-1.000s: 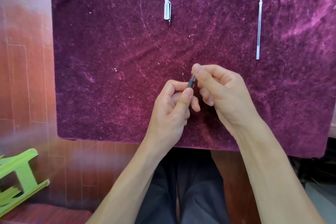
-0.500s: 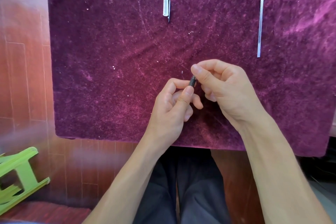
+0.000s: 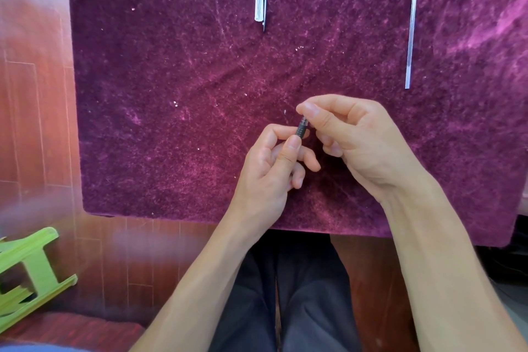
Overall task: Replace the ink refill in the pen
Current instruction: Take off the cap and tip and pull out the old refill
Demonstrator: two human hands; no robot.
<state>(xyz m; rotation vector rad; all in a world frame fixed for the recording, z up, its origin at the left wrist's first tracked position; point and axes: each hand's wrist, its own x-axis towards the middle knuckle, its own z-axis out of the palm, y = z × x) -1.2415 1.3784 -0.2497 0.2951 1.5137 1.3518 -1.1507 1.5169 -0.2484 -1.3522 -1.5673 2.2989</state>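
Observation:
Both of my hands hold a pen [image 3: 302, 127] over the purple velvet cloth [image 3: 177, 111]; only a short dark ribbed grip section shows between them. My left hand [image 3: 274, 168] pinches the grip's lower end with thumb and forefinger. My right hand [image 3: 354, 140] closes its thumb and fingers over the upper end and hides the rest of the pen. A clear pen cap [image 3: 260, 7] with a dark clip lies on the cloth far above the hands. A thin pale ink refill [image 3: 411, 37] lies lengthwise at the upper right.
The cloth covers a table whose near edge runs just above my lap. Reddish wood flooring lies to the left, with a green plastic stool [image 3: 25, 274] tipped at the lower left. Small white specks dot the cloth.
My hands stay in nearly the same place on the pen. The right fingers have shifted slightly around the pen's upper end. The cap and the refill have not moved.

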